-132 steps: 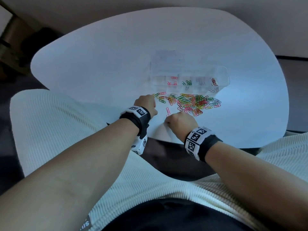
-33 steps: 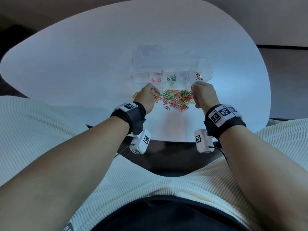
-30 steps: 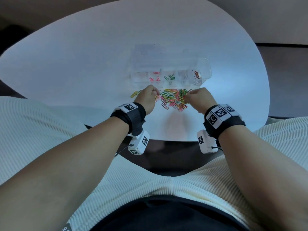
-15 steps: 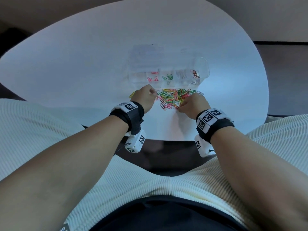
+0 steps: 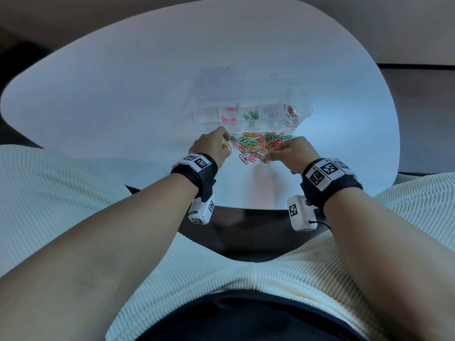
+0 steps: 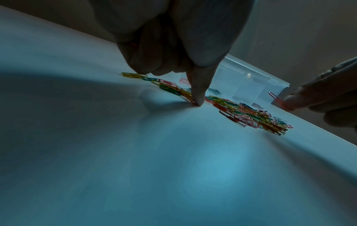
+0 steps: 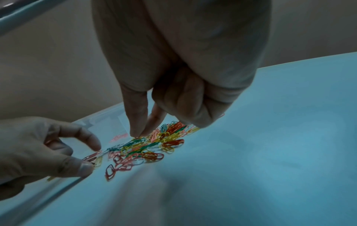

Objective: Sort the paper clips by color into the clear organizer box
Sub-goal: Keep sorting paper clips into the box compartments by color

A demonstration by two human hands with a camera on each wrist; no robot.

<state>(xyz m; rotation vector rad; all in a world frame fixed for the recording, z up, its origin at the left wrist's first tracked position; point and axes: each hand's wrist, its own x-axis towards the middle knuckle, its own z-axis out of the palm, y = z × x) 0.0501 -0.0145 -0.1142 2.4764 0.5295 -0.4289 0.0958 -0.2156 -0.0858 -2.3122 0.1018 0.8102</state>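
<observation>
Your white worktop (image 5: 123, 99) carries everything, rounded in outline and running off toward a dark floor. At its middle, on the far side of the clips, sits the clear organizer box (image 5: 305, 104), divided into compartments: pink clips (image 5: 229, 114) lie in one toward the left, green clips (image 5: 251, 116) in the next, and red clips (image 5: 290, 112) in the one at the right end. Between those last two a compartment holds something pale that is too faint to name.

Just in front of the box, touching nothing of it, the loose pile of paper clips (image 5: 258, 146) spreads in pink, green, yellow, orange and red.

Your left hand (image 5: 213, 147) sits at the pile's left edge, one finger pressed straight down on the worktop among the clips while the rest curl in; yellow clips (image 5: 225, 147) show tucked in that curl.

Your right hand (image 5: 291, 153) hovers at the pile's right edge, and in the left wrist view its fingers (image 6: 301, 99) are pinched together on a single red clip (image 6: 275, 97), lifted clear of the surface.
</observation>
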